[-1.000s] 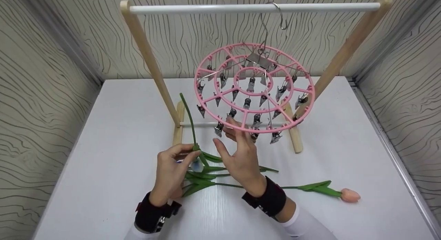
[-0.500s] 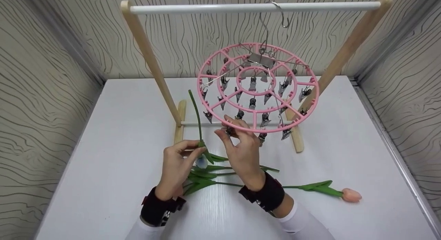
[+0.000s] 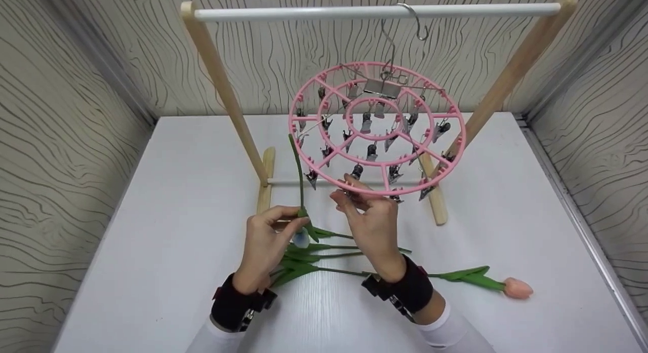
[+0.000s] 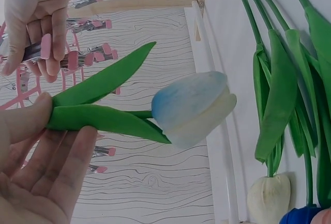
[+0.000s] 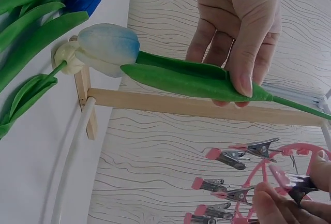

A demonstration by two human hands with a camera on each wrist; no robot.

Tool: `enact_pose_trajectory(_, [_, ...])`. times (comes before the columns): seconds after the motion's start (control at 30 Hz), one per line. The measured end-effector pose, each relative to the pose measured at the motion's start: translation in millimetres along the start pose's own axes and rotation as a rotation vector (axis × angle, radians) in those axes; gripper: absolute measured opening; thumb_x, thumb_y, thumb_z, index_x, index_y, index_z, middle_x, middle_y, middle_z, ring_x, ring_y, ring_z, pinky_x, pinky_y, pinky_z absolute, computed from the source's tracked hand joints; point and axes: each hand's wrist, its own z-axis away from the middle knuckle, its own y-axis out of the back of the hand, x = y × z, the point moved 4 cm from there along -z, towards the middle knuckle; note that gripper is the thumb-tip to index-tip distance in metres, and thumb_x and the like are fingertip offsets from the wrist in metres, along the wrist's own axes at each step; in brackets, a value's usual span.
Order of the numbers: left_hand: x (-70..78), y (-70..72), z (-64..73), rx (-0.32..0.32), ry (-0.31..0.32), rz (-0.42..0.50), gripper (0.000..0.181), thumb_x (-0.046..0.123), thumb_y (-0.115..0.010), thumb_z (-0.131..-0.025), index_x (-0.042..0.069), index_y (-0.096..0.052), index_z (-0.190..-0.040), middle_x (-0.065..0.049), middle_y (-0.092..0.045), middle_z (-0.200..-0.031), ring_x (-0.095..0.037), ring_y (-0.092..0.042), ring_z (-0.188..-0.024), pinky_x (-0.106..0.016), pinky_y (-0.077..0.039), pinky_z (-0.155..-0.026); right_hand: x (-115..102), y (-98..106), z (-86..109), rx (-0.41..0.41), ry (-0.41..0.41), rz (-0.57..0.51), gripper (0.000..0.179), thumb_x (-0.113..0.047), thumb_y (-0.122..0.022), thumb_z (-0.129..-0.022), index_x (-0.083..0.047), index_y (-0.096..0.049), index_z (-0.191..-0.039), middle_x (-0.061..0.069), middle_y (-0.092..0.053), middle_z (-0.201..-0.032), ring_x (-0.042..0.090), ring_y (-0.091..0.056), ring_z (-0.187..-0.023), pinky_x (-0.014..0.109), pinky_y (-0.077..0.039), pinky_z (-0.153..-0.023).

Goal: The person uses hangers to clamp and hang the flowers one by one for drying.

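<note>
While the left hand pinches the blue-white tulip bloom-down near the pink rack and the right hand grips a clip, tugging could swing the rack into the stem.

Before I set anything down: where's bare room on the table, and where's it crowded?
White table: bare between its left edge and the rack's left foot, and from the rack's right foot to the right edge, beyond the peach tulip. Crowded: the middle, where tulips lie between the left hand and right hand, the pink clip hanger hanging beyond.
</note>
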Motion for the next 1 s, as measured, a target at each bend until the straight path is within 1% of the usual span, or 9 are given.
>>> enact_pose_trajectory(0.07, [0.1, -1.0, -0.2, -0.003, -0.003, -0.001, 0.013, 0.002, -0.072, -0.076, 0.002, -0.07, -0.089, -0.006, -0.069, -0.083, -0.015, -0.065, -0.075, -0.027, -0.054, -0.065, -6, 2, -0.4, -0.021, -0.032, -0.016, 0.032, -0.01, -0.07, -0.08, 0.0, -0.064, -0.11, 0.007, -0.069, -0.085, 0.009, -0.067, -0.069, 0.024, -0.054, -0.06])
enact_pose_trajectory(0.13, [0.3, -1.9, -0.3, -0.004, -0.006, -0.004, 0.013, 0.002, -0.073, -0.076, 0.002, -0.07, -0.088, -0.006, -0.069, -0.083, -0.015, -0.065, -0.075, -0.027, -0.054, -0.066, -12, 3, -1.5, -0.054, -0.073, -0.055, 0.028, -0.006, -0.068, -0.08, 0.0, -0.064, -0.107, 0.009, -0.069, -0.085, 0.012, -0.067, -0.071, 0.026, -0.054, -0.062])
enact_pose_trajectory(0.27, [0.9, -4.3, -0.4, -0.013, -0.018, -0.001, 0.012, 0.001, -0.072, -0.075, 0.001, -0.07, -0.087, -0.006, -0.069, -0.083, -0.015, -0.065, -0.075, -0.026, -0.054, -0.066, -21, 4, -3.9, -0.103, -0.149, -0.108, 0.023, -0.001, -0.066, -0.081, 0.0, -0.065, -0.104, 0.011, -0.068, -0.09, 0.018, -0.067, -0.075, 0.029, -0.055, -0.066])
enact_pose_trajectory(0.37, [2.1, -6.0, -0.3, -0.024, -0.038, 0.006, 0.012, 0.001, -0.072, -0.076, 0.001, -0.07, -0.087, -0.007, -0.069, -0.082, -0.015, -0.065, -0.074, -0.026, -0.054, -0.067, -23, 5, -4.8, -0.114, -0.176, -0.098, 0.022, -0.002, -0.069, -0.078, 0.0, -0.066, -0.1, 0.011, -0.066, -0.088, 0.019, -0.067, -0.075, 0.029, -0.055, -0.067])
enact_pose_trajectory(0.5, [3.4, -7.3, 0.3, -0.033, -0.065, 0.001, 0.012, 0.002, -0.072, -0.076, 0.001, -0.07, -0.088, -0.007, -0.069, -0.083, -0.015, -0.065, -0.072, -0.027, -0.054, -0.067, -22, 7, -4.7, -0.097, -0.176, -0.09, 0.021, -0.002, -0.072, -0.074, 0.0, -0.067, -0.095, 0.013, -0.064, -0.082, 0.02, -0.066, -0.073, 0.03, -0.054, -0.069])
enact_pose_trajectory(0.67, [3.2, -9.8, 0.2, -0.039, -0.067, -0.002, 0.012, 0.002, -0.072, -0.076, 0.001, -0.07, -0.088, -0.007, -0.07, -0.083, -0.015, -0.066, -0.07, -0.028, -0.054, -0.065, -20, 5, -4.4, -0.092, -0.144, -0.166, 0.021, 0.002, -0.071, -0.075, 0.0, -0.067, -0.095, 0.018, -0.065, -0.082, 0.023, -0.066, -0.075, 0.033, -0.054, -0.07])
enact_pose_trajectory(0.73, [3.0, -11.1, 0.0, -0.041, -0.059, 0.001, 0.012, 0.002, -0.072, -0.076, 0.002, -0.07, -0.088, -0.007, -0.07, -0.082, -0.015, -0.065, -0.07, -0.028, -0.054, -0.065, -20, 3, -4.2, -0.097, -0.126, -0.207, 0.021, 0.004, -0.07, -0.075, 0.003, -0.066, -0.095, 0.019, -0.065, -0.084, 0.026, -0.066, -0.075, 0.034, -0.054, -0.07])
enact_pose_trajectory(0.87, [3.0, -13.3, -0.5, -0.054, -0.054, -0.001, 0.012, 0.003, -0.072, -0.077, 0.001, -0.07, -0.088, -0.007, -0.07, -0.083, -0.015, -0.066, -0.07, -0.028, -0.054, -0.064, -19, 0, -3.4, -0.097, -0.117, -0.279, 0.021, 0.007, -0.068, -0.075, 0.007, -0.065, -0.096, 0.022, -0.064, -0.085, 0.029, -0.065, -0.076, 0.035, -0.053, -0.07])
enact_pose_trajectory(1.0, [3.1, -15.2, -0.7, -0.064, -0.06, -0.003, 0.012, 0.003, -0.071, -0.077, 0.002, -0.07, -0.089, -0.007, -0.069, -0.083, -0.015, -0.066, -0.071, -0.026, -0.054, -0.065, -19, -1, -3.0, -0.099, -0.108, -0.308, 0.019, 0.008, -0.067, -0.075, 0.009, -0.064, -0.094, 0.022, -0.064, -0.084, 0.029, -0.064, -0.076, 0.034, -0.053, -0.07])
